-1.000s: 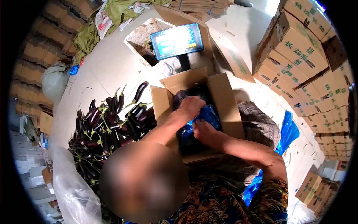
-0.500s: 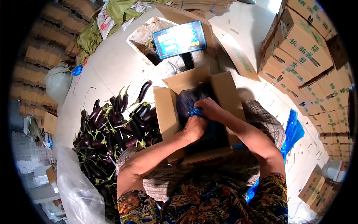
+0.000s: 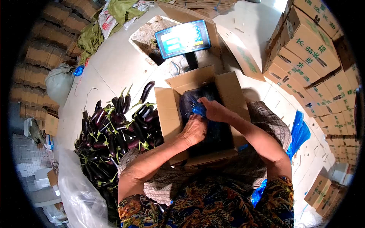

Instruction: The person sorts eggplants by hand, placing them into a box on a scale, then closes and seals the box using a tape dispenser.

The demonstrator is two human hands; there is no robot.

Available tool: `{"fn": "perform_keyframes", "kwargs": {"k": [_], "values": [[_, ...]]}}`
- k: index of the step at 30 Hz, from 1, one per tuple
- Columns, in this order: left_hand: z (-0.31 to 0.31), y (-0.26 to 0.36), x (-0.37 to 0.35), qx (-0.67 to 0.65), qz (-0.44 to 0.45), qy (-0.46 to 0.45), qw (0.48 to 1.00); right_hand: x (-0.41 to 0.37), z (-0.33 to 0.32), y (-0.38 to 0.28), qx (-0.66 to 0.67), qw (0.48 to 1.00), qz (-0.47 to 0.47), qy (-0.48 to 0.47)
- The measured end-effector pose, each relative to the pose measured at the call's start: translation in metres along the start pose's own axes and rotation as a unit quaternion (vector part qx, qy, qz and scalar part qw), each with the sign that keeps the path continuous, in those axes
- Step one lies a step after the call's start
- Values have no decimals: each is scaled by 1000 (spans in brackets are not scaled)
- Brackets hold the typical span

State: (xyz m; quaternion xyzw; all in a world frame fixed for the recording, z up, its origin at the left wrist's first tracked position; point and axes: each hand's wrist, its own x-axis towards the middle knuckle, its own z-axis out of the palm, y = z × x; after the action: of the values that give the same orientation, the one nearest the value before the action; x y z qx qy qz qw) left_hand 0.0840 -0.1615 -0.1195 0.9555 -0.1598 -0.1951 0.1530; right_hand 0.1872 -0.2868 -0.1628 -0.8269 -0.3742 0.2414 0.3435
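From the head view, the dark bag (image 3: 213, 138) lies inside the open carton (image 3: 166, 110), its long axis running away from the person with the carton's length. Its gathered blue neck (image 3: 199, 110) stands toward the bag's far half, loose strands fanning away and slightly left.

The neck is between the hands: the left hand (image 3: 194, 128) is closed on it from the near left, and the right hand (image 3: 213, 110) is curled narrowly on it from the right, index finger stretched over the plastic. The bag's body spreads beneath and around both.

The carton's flaps fold outward on the far, left and right sides, leaving the top open above the hands. Eggplants (image 3: 114, 133) crowd beside the left flap; a lit display (image 3: 183, 39) stands just beyond the far flap. To the right, past the person's knee, bare floor (image 3: 274, 99) reaches toward stacked boxes (image 3: 308, 49).
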Motion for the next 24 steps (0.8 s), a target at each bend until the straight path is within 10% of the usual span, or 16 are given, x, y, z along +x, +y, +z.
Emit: {"fn": "perform_keyframes", "kwargs": {"k": [4,11,16,24], "values": [[20,-14,13,39,34,265,963,-34,-9,-22,-76,995,-32,63],[-8,-34,25,-230,0,180,956,-52,3,-16,-92,985,-51,140],[-19,-22,19,-224,-174,165,945,-30,6,-9,-115,993,32,22],[-10,-19,-2,-52,-21,234,971,5,-8,-2,-174,961,-11,-216]]}}
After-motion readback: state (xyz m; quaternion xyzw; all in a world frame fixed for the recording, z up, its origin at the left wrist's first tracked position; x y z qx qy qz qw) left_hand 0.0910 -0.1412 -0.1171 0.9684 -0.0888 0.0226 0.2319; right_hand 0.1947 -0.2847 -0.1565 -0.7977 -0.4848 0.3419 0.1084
